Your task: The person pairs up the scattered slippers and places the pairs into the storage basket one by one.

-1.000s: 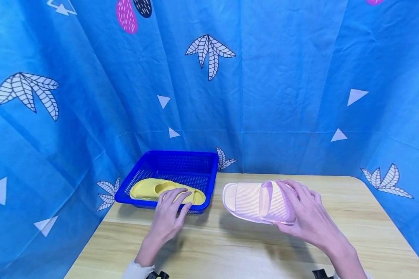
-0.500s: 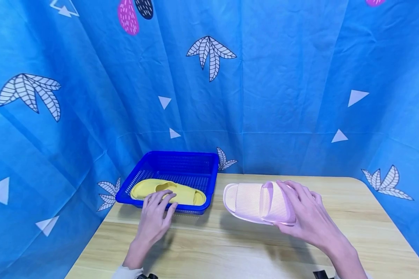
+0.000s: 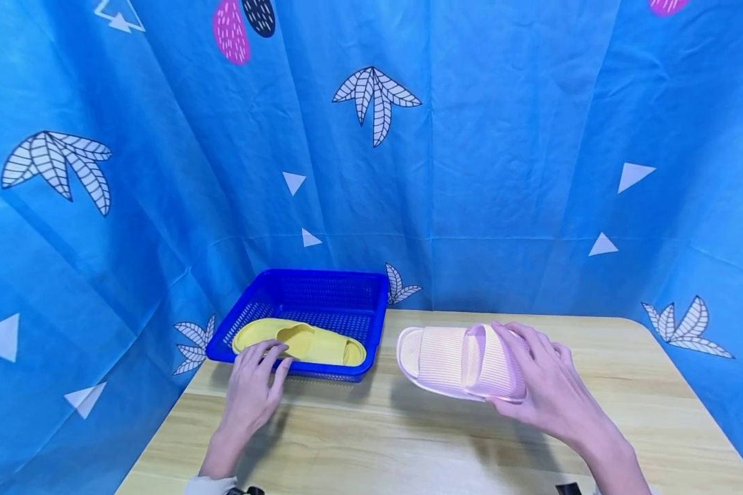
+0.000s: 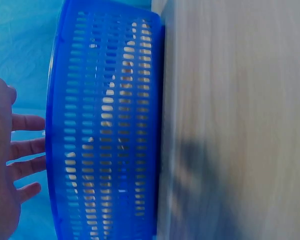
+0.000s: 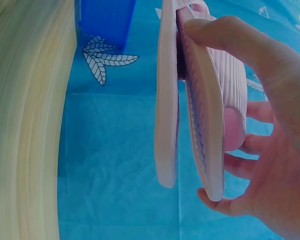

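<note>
In the head view my right hand (image 3: 547, 375) grips a pair of pink ribbed slippers (image 3: 442, 357), one tucked into the other, above the table. The right wrist view shows both soles side by side, with my thumb on the nearer slipper (image 5: 207, 120) and fingers round its far edge. My left hand (image 3: 250, 388) is over the front rim of a blue mesh basket (image 3: 340, 375), fingers loosely bent and holding nothing. Inside the basket lies yellow slipper footwear (image 3: 328, 346); whether it is one or a pair I cannot tell. My left fingertips partly cover its near edge.
The basket stands at the back left of a light wooden table (image 3: 396, 440). A blue patterned curtain (image 3: 501, 172) hangs behind the table and along both sides.
My left hand has moved left along the basket's front, away from the middle of the yellow footwear. My right hand and the pink slippers have stayed nearly still.
</note>
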Demonstrator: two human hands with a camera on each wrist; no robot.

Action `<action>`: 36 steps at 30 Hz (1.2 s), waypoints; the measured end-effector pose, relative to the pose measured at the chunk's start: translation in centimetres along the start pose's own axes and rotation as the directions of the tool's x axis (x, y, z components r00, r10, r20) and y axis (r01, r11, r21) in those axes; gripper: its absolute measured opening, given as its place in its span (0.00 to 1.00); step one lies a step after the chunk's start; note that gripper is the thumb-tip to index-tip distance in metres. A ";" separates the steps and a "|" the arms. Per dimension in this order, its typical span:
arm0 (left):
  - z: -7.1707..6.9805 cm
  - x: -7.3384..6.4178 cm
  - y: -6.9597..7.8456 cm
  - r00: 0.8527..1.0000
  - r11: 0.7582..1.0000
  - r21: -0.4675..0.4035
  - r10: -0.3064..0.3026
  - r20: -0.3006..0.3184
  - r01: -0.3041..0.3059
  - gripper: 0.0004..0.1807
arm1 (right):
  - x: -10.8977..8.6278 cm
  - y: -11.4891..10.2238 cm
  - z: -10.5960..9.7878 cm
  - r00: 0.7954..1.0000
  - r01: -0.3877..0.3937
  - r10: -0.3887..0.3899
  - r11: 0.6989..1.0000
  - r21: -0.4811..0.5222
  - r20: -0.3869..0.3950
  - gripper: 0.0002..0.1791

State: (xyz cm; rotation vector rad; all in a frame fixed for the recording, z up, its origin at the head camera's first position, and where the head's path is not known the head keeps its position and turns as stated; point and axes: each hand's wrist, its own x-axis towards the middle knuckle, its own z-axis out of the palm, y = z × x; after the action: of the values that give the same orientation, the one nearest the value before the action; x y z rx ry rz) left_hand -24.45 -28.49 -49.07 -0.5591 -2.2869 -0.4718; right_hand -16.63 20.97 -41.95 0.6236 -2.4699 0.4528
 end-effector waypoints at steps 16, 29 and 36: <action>-0.1 -1.1 -3.0 0.997 0.997 0.068 -0.052 0.059 0.048 0.14 | 0.1 0.1 0.0 1.000 -0.004 0.004 1.000 0.005 0.010 0.63; 0.2 -1.5 -4.1 0.998 0.995 0.096 -0.010 0.068 0.003 0.14 | 0.1 0.2 0.0 1.000 -0.016 0.016 1.000 0.011 0.020 0.63; 0.4 -1.4 -4.4 0.996 0.995 0.100 0.009 0.088 -0.018 0.13 | 0.2 0.2 0.2 1.000 -0.019 0.019 1.000 0.024 0.019 0.64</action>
State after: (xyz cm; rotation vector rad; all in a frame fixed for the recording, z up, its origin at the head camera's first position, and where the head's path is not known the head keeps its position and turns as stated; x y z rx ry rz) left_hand -26.08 -32.33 -51.10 -0.5542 -2.3739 -0.3284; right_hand -16.95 20.93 -42.04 0.6174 -2.4937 0.4870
